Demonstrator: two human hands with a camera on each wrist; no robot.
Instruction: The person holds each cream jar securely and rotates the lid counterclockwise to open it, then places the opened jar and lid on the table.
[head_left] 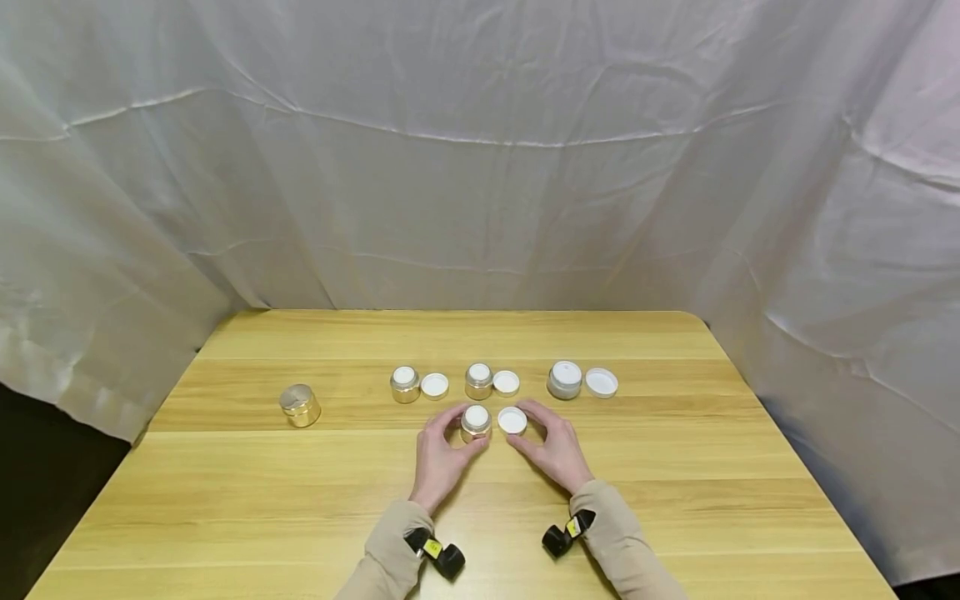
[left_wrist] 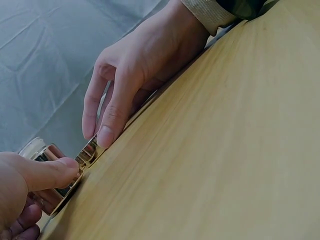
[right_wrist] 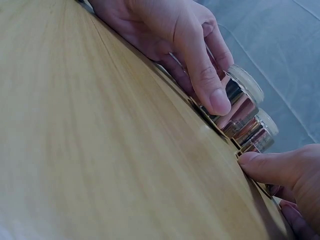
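Note:
Near the middle of the table, my left hand grips a small gold cosmetic jar between thumb and fingers. The jar stands upright without its lid, and its white top shows. Just to its right, my right hand holds a round lid by its edges, white inside facing up. In the right wrist view the left thumb presses the shiny side of the jar, while the right thumb lies at the low lid, which is mostly hidden. A narrow gap separates jar and lid.
Behind the hands stand a gold jar with its lid beside it, another gold jar with a lid, and a silvery jar with a lid. A closed gold jar sits at left. Grey curtain hangs behind.

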